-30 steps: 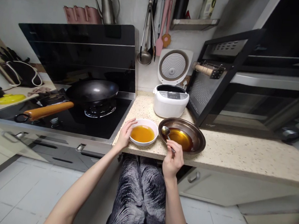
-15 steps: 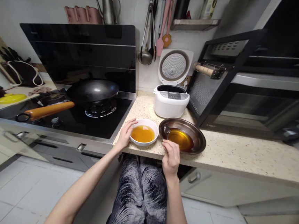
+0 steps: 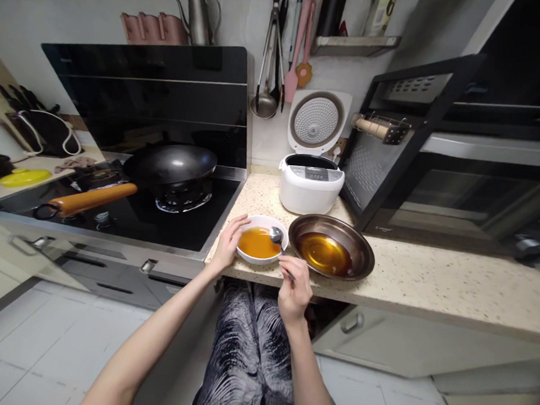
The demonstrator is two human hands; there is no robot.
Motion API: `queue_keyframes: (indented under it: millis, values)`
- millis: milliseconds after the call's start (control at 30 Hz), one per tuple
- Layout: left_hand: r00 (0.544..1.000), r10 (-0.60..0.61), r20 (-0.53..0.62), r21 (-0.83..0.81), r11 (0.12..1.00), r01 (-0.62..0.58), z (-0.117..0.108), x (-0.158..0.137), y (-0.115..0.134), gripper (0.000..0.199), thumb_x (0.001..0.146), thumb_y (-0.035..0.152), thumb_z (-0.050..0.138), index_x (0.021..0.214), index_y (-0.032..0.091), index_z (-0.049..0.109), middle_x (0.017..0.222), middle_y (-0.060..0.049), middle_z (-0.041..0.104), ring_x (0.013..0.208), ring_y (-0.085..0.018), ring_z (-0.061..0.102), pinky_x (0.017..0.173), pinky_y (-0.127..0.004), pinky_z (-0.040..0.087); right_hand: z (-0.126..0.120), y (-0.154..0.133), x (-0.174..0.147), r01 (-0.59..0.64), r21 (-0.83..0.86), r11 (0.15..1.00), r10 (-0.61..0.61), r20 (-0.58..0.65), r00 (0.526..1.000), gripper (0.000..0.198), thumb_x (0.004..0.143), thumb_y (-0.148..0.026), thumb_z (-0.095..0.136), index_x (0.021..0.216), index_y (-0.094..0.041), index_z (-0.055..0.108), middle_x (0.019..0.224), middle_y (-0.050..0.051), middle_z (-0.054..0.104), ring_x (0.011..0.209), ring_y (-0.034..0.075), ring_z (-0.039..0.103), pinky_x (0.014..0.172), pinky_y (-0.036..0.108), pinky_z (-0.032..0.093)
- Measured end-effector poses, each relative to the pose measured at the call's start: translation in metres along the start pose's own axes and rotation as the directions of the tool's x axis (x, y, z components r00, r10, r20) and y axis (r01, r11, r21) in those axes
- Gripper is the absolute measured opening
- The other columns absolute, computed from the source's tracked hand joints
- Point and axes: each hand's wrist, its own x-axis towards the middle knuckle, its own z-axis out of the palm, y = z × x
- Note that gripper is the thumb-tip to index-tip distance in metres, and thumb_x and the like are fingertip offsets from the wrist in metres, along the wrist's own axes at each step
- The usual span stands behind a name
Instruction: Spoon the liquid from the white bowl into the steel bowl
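Note:
My left hand [image 3: 230,242] grips the left rim of a white bowl [image 3: 256,260] that holds amber liquid. Closed around the handle of a metal spoon [image 3: 276,235], my right hand [image 3: 295,288] is just below and right of the bowl. The spoon's head hangs over the bowl's right side; whether it touches the liquid I cannot tell. Right beside the bowl stands a dark metal pan [image 3: 364,255] with darker amber liquid in its bottom.
Behind the pan is a white rice cooker [image 3: 309,190] with its lid raised. On the stove at left sits a black wok [image 3: 174,164], its wooden handle pointing toward the front. A microwave [image 3: 463,200] occupies the right. The counter's front edge [image 3: 397,308] runs before my legs.
My right hand has carried the spoon leftward, from over the dark pan to over the white bowl. My left hand has stayed at the bowl's rim.

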Motion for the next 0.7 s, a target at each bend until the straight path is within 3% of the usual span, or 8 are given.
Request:
queue_keyframes:
  millis: [133, 433, 700]
  values:
    - [1.0, 0.005, 0.002, -0.009, 1.0, -0.005, 0.001, 0.0, 0.001, 0.038, 0.104, 0.031, 0.04, 0.125, 0.018, 0.069, 0.146, -0.013, 0.061, 0.14, -0.027, 0.054, 0.124, -0.051, 0.036, 0.007, 0.003, 0.002, -0.013, 0.008, 1.0, 0.012, 0.083, 0.996, 0.024, 0.098, -0.007, 0.052, 0.108, -0.023, 0.067, 0.097, 0.007, 0.074, 0.091, 0.02, 0.069, 0.08, 0.037, 0.058]
    - [1.0, -0.01, -0.01, -0.017, 1.0, 0.01, 0.002, -0.001, 0.002, 0.039, 0.103, 0.034, 0.041, 0.124, 0.018, 0.071, 0.145, -0.014, 0.061, 0.14, -0.029, 0.054, 0.123, -0.05, 0.036, 0.012, 0.008, 0.005, -0.099, 0.003, 0.995, 0.098, 0.08, 0.992, 0.02, 0.099, -0.009, 0.053, 0.105, -0.023, 0.067, 0.093, 0.005, 0.073, 0.089, 0.019, 0.069, 0.081, 0.033, 0.057]
    - [1.0, -0.017, -0.001, -0.005, 1.0, 0.017, 0.001, -0.001, 0.003, 0.04, 0.104, 0.035, 0.041, 0.126, 0.018, 0.07, 0.146, -0.014, 0.061, 0.14, -0.028, 0.054, 0.123, -0.051, 0.036, 0.014, 0.009, 0.0, -0.302, 0.059, 0.952, 0.297, 0.072, 0.952, 0.015, 0.101, -0.02, 0.053, 0.098, -0.022, 0.068, 0.093, 0.004, 0.073, 0.09, 0.018, 0.07, 0.084, 0.033, 0.057]
